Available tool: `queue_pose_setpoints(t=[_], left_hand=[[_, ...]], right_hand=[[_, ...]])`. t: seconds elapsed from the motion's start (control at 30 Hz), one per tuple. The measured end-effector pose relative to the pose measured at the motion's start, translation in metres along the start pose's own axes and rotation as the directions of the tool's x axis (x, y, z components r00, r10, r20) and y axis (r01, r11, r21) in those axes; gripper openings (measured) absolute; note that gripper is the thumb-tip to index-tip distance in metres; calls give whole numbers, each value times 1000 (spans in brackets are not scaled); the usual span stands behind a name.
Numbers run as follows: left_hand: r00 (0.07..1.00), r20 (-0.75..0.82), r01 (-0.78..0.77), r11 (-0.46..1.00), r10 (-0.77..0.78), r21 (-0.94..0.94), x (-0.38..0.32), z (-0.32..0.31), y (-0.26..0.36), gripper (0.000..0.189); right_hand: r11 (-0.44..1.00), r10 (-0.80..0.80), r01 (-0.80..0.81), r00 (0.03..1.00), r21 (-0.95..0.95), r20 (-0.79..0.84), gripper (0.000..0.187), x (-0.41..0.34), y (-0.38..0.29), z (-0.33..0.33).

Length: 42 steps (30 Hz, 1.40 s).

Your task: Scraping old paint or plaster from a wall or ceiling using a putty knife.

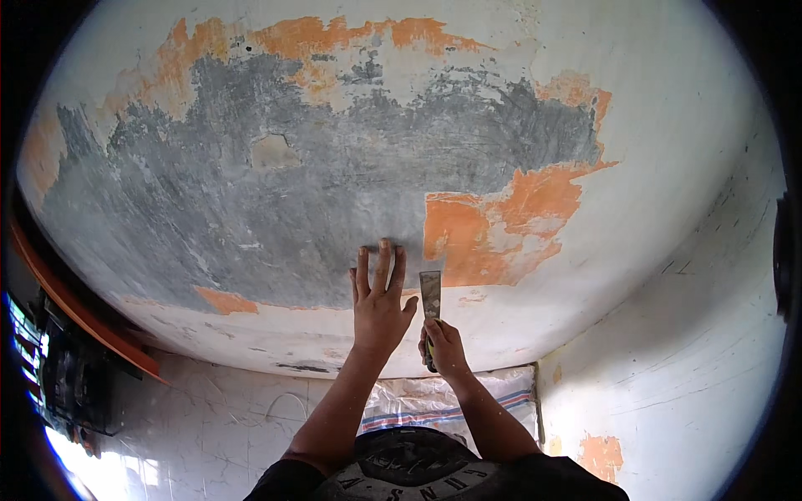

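Observation:
My right hand (445, 348) grips the dark and yellow-green handle of a paint scraper (431, 294). Its flat, stained metal blade points up the wall, close to the lower left edge of a patch of orange paint (462, 235). Whether the blade touches the wall cannot be made out. To its left, my left hand (381, 307) is held with fingers spread and the fingertips at a broad bare grey area (326, 163) of the wall. Nothing is in that hand. White paint (401, 44) surrounds the grey, with ragged orange strips along parts of the border.
A side wall (677, 382) stands at the right, scuffed and with an orange patch low down. Below lie a striped plastic sheet (413, 413) and a tiled floor (207, 413) with a thin cable (282, 397). An orange-brown frame edge (88, 307) curves along the left.

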<state>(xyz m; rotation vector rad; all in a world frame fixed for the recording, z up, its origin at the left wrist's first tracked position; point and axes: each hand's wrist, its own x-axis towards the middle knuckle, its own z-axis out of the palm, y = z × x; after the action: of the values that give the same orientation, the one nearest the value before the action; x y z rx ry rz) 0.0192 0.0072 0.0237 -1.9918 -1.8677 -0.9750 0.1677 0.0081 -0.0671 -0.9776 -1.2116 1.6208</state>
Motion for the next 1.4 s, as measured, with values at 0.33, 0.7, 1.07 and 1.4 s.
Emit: queue_pose_setpoints(t=[0.33,0.7,1.07,1.4], left_hand=[[1000,1,0,1000,0,12,0,-4,-1,90],[999,-35,1,1000,-1,-10,0,-1,-3,92],[1000,6,3,1000,-3,20,0,0,1,96],[1000,11,13,1000,-13,-26,0,0,2,91]], right_hand=[[997,-72,72,997,-10,24,40,0,-66,15],[995,-80,84,994,-52,72,41,-1,-85,18],[999,-13,12,1000,33,20,38,0,-53,16],[999,9,-9,1000,-42,-4,38,-5,-9,5]])
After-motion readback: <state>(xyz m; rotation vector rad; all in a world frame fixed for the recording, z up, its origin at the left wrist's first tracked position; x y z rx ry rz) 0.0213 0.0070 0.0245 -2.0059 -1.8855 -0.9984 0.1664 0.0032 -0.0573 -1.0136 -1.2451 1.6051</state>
